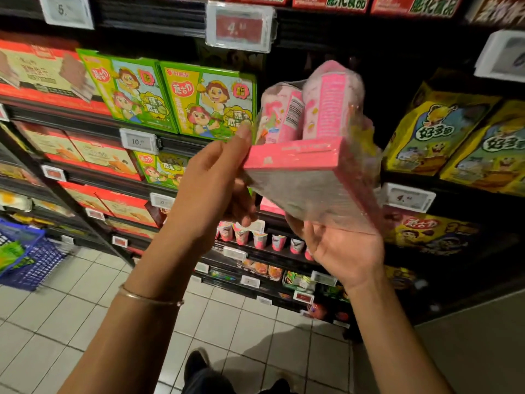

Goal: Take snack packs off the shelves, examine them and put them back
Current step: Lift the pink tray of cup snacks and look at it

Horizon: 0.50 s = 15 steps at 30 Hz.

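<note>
Snack pack (306, 166): a pink box with two pink pouches standing behind it, all wrapped in clear film; it is held tilted in the air in front of the shelves, between both hands.
Left hand (216, 183): the pack's left end is pinched, with the thumb laid on the top corner and the fingers curled beneath.
Right hand (343, 248): the palm is turned up under the pack's lower edge. The fingers are hidden behind the pack, so whether they clasp it cannot be told.
Bracelet (147, 298): worn on the left wrist.
Green boxes (170, 100): shelved just left of the pack.
Yellow boxes (443, 132): shelved to its right.
Pink cups (255, 237): lined up on a lower shelf, seen between the wrists.
Blue basket (28, 251): set on the tiled floor, far left.
</note>
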Tool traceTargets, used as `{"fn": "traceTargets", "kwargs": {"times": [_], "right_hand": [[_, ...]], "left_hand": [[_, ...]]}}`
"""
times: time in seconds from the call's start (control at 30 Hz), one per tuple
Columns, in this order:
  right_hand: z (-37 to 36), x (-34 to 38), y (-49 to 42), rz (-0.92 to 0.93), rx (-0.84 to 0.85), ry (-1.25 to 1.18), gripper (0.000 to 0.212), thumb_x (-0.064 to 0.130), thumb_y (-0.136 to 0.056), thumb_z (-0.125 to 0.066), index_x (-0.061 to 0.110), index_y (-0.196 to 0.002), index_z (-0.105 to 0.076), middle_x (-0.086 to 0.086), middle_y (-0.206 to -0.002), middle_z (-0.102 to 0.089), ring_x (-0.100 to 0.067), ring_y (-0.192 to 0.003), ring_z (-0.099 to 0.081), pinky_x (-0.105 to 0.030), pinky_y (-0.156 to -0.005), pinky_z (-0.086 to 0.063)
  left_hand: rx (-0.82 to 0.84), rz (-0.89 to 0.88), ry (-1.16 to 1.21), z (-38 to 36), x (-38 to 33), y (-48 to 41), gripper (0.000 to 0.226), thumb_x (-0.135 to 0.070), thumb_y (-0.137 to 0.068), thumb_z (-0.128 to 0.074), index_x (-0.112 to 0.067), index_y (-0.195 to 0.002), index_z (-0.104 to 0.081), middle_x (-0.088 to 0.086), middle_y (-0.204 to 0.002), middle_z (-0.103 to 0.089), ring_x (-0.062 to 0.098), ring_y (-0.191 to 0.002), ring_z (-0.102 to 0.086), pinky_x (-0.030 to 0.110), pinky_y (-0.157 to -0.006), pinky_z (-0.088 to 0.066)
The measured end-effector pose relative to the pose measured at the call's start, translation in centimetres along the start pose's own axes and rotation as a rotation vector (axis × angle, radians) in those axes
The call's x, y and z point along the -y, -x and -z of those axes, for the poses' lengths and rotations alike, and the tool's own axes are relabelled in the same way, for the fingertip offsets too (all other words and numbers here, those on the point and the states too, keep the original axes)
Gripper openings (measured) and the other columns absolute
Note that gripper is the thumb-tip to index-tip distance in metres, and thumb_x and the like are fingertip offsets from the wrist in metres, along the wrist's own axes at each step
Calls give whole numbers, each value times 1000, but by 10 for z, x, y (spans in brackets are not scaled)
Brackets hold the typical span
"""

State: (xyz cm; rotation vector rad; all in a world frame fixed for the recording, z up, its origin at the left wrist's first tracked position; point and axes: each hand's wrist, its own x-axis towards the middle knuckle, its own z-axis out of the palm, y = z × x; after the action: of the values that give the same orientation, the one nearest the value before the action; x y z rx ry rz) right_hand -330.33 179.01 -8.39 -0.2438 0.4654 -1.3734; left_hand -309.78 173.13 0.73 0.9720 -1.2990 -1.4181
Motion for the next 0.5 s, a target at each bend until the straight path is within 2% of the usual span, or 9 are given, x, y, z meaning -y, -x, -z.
{"fn": "traceTargets", "kwargs": {"times": [0.07, 0.1, 0.17, 0.2, 0.27, 0.3, 0.37, 0.43, 0.5], "right_hand": [[0, -2, 3, -13, 40, -50, 58, 16, -54, -98, 4, -108, -79, -17, -133, -67, -37, -134, -55, -38, -78, -64], [0, -2, 3, -14, 40, -68, 62, 17, -55, -98, 4, -112, -78, -17, -138, -65, -36, -136, -52, -39, -78, -64], [1, 2, 4, -6, 8, -96, 69, 21, -67, -89, 2, -130, -67, -22, -153, -50, -41, -148, -37, -41, -82, -64], [2, 5, 5, 16, 7, -95, 75, 23, -68, -88, 1, -135, -63, -25, -156, -45, -44, -150, -33, -43, -86, -64], [-1, 14, 7, 94, 5, -47, 84, 30, -64, -94, 2, -137, -63, -26, -155, -47, -45, -149, -36, -49, -98, -58], [-2, 19, 8, 150, 15, 11, 79, 38, -71, -91, 8, -139, -63, -22, -155, -48, -43, -147, -40, -51, -105, -53], [-5, 28, 10, 254, 9, 131, 62, 50, -94, -67, 18, -146, -58, -15, -155, -50, -38, -144, -47, -55, -108, -50], [-6, 37, 12, 332, -75, 222, 54, 47, -106, -47, 16, -150, -53, -16, -154, -52, -38, -142, -49, -57, -110, -46], [-7, 44, 14, 365, -138, 296, 50, 43, -109, -39, 15, -146, -57, -16, -149, -57, -37, -140, -52, -59, -112, -43]], "left_hand": [[8, -28, -38, -3, -3, -1, 62, -71, -85, -61, -10, -90, -52, 2, -49, -51, 23, -34, -54, 49, -58, -50], [18, -17, -46, -3, -3, -1, 67, -71, -85, -62, -5, -92, -51, 2, -50, -51, 24, -35, -55, 50, -59, -48], [16, 43, -45, 0, -1, -4, 77, -72, -86, -63, 2, -101, -51, 3, -53, -54, 25, -39, -57, 42, -58, -50], [9, 84, -34, 1, 0, -6, 74, -72, -89, -61, 1, -103, -55, 4, -55, -57, 26, -41, -59, 37, -57, -52], [9, 187, 4, 5, 5, -10, 62, -71, -95, -54, -9, -102, -62, 8, -60, -63, 29, -51, -68, 36, -57, -58], [26, 237, 38, 6, 7, -12, 59, -69, -98, -50, -13, -102, -65, 9, -64, -65, 30, -58, -73, 35, -58, -59], [70, 333, 125, 7, 15, -15, 55, -65, -102, -44, -17, -105, -70, 9, -76, -71, 27, -69, -77, 32, -56, -60], [76, 410, 213, 6, 24, -17, 46, -58, -106, -43, -22, -105, -73, 8, -85, -76, 22, -69, -76, 31, -55, -60], [55, 454, 294, 6, 31, -20, 36, -43, -109, -47, -22, -99, -74, 6, -88, -77, 20, -70, -74, 31, -57, -61]]}}
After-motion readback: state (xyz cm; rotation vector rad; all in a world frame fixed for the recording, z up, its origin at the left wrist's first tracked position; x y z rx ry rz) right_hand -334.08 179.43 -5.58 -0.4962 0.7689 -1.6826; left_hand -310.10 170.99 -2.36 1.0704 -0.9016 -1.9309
